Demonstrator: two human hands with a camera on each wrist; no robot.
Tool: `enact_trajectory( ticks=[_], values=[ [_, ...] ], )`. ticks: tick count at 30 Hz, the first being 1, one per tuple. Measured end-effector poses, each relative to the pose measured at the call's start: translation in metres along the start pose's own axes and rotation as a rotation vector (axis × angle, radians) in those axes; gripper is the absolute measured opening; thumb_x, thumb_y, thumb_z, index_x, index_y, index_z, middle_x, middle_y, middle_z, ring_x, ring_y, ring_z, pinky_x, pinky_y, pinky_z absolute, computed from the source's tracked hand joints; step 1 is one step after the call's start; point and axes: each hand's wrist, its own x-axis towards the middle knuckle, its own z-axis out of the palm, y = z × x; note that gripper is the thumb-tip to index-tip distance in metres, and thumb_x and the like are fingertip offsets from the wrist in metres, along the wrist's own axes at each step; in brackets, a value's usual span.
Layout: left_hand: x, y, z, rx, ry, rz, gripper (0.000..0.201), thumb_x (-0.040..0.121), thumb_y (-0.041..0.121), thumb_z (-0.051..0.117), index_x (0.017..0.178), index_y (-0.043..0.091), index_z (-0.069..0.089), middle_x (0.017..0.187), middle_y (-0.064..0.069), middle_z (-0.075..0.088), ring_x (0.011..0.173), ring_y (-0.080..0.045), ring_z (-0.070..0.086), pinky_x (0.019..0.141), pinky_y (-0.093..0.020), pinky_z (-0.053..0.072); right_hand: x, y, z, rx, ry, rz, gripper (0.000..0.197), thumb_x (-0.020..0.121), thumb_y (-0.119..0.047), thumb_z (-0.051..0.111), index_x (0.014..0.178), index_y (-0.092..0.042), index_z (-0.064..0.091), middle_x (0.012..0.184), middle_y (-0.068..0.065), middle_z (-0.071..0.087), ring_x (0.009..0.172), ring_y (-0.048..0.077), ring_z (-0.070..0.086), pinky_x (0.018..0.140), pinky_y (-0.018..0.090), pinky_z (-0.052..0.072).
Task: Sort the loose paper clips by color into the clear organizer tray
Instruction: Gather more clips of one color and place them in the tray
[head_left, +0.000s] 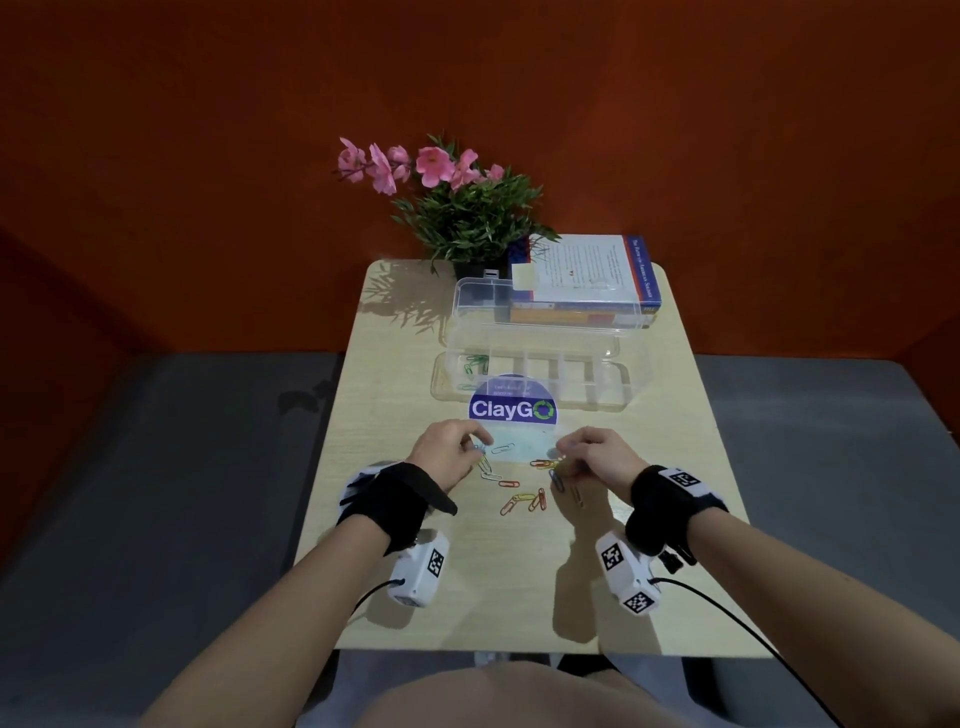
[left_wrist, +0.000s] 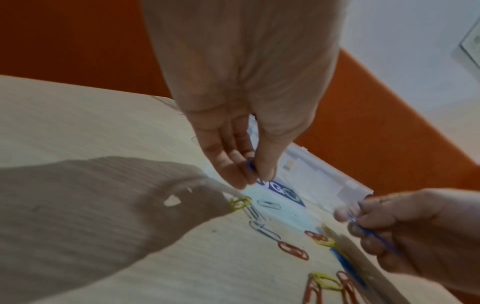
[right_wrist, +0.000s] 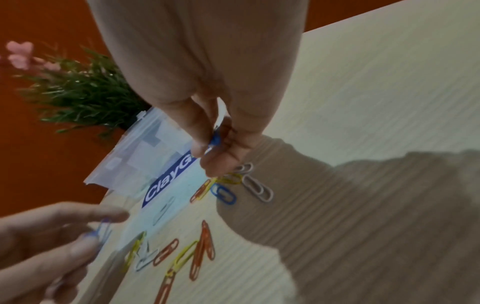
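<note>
Loose paper clips (head_left: 519, 493) in red, yellow, white and blue lie on the pale table between my hands. My left hand (head_left: 477, 450) pinches a blue clip (left_wrist: 250, 166) between thumb and fingers, just above a yellow clip (left_wrist: 240, 203). My right hand (head_left: 563, 453) also pinches blue clips (right_wrist: 215, 140) over a small heap of clips (right_wrist: 228, 185). The clear organizer tray (head_left: 613, 397) stands further back with its lid (head_left: 545, 304) raised. Green clips (head_left: 475, 364) lie in its far-left compartment; the other compartments look bare.
A round ClayGo sticker (head_left: 511, 409) lies between the tray and my hands. A potted plant with pink flowers (head_left: 467, 218) and a stack of books (head_left: 587, 280) stand along the table's far edge behind the tray. Grey floor surrounds the small table.
</note>
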Motion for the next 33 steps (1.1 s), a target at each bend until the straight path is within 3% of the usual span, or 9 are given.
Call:
enact_trajectory(
  ticks=[3,5,9,16,21,24,27,29,33],
  values=[
    [-0.010,-0.006,0.005,-0.180,-0.078,-0.073,0.014,0.088,0.004,0.056,0.094,0.012,0.066,0.062,-0.005,0.053,0.054,-0.023,0.051,0.050,-0.029,0.045,-0.002,0.004,-0.003,0.071,0.072,0.047,0.025,0.083,-0.002,0.049,0.059,-0.007,0.051,0.058,0.008,0.047,0.050,0.019,0.040,0.047,0.024,0.033],
    [-0.016,-0.007,0.009,-0.224,-0.112,-0.116,0.012,0.089,0.003,0.053,0.092,0.009,0.064,0.059,-0.003,0.051,0.050,-0.019,0.047,0.046,-0.025,0.042,-0.003,0.008,-0.002,-0.147,0.078,0.010,0.022,0.082,-0.014,0.057,0.061,-0.011,0.052,0.059,0.003,0.049,0.053,0.018,0.043,0.048,0.025,0.031],
    [-0.021,-0.005,0.014,-0.366,-0.133,-0.184,0.015,0.088,0.002,0.055,0.080,0.012,0.063,0.056,-0.002,0.051,0.045,-0.015,0.045,0.045,-0.024,0.039,-0.009,0.013,0.011,-0.706,0.065,-0.075,0.013,0.077,-0.024,0.064,0.073,-0.020,0.053,0.079,0.000,0.059,0.077,0.022,0.058,0.062,0.026,0.040],
    [-0.025,0.002,0.012,-0.586,-0.108,-0.221,0.006,0.087,0.000,0.063,0.082,0.004,0.065,0.059,-0.008,0.054,0.044,-0.014,0.048,0.043,-0.021,0.041,-0.014,0.005,0.024,-0.988,-0.026,-0.117,0.013,0.085,-0.023,0.052,0.091,-0.012,0.048,0.110,0.016,0.060,0.092,0.030,0.056,0.072,0.031,0.040],
    [-0.017,0.010,0.004,-0.533,0.028,-0.201,0.003,0.082,0.004,0.068,0.080,0.006,0.069,0.060,-0.007,0.055,0.045,-0.020,0.046,0.045,-0.025,0.039,-0.014,0.003,0.016,-0.673,0.101,-0.126,0.009,0.083,-0.016,0.055,0.076,-0.014,0.049,0.084,0.004,0.055,0.078,0.022,0.051,0.068,0.027,0.039],
    [-0.001,0.024,-0.009,-0.542,0.150,-0.181,0.004,0.082,0.007,0.071,0.081,0.011,0.072,0.073,-0.004,0.061,0.062,-0.024,0.056,0.063,-0.039,0.052,-0.008,-0.005,0.008,-0.321,0.122,-0.082,0.019,0.080,-0.007,0.060,0.068,-0.014,0.048,0.070,0.005,0.058,0.062,0.020,0.052,0.058,0.029,0.042],
    [0.020,0.042,-0.023,-0.472,0.233,-0.094,0.009,0.082,0.006,0.071,0.090,0.007,0.074,0.089,-0.009,0.070,0.084,-0.024,0.065,0.084,-0.036,0.056,-0.004,-0.017,0.004,-0.059,0.068,-0.036,0.012,0.082,0.002,0.059,0.083,-0.009,0.054,0.063,0.009,0.055,0.051,0.018,0.046,0.047,0.026,0.038],
    [0.037,0.051,-0.028,-0.424,0.268,-0.059,0.011,0.081,0.005,0.072,0.091,0.005,0.074,0.086,-0.009,0.070,0.080,-0.021,0.062,0.084,-0.035,0.056,-0.004,-0.027,0.003,0.034,0.047,-0.024,0.018,0.086,0.006,0.051,0.100,-0.003,0.057,0.062,0.009,0.051,0.052,0.017,0.045,0.046,0.023,0.035],
    [0.068,0.057,-0.028,-0.362,0.281,-0.057,0.005,0.077,0.004,0.074,0.082,0.006,0.075,0.072,-0.010,0.067,0.064,-0.021,0.057,0.077,-0.042,0.059,0.001,-0.044,0.001,0.214,0.041,0.003,0.016,0.091,0.007,0.041,0.099,0.001,0.053,0.066,0.011,0.048,0.054,0.018,0.043,0.048,0.023,0.033]
  ],
)
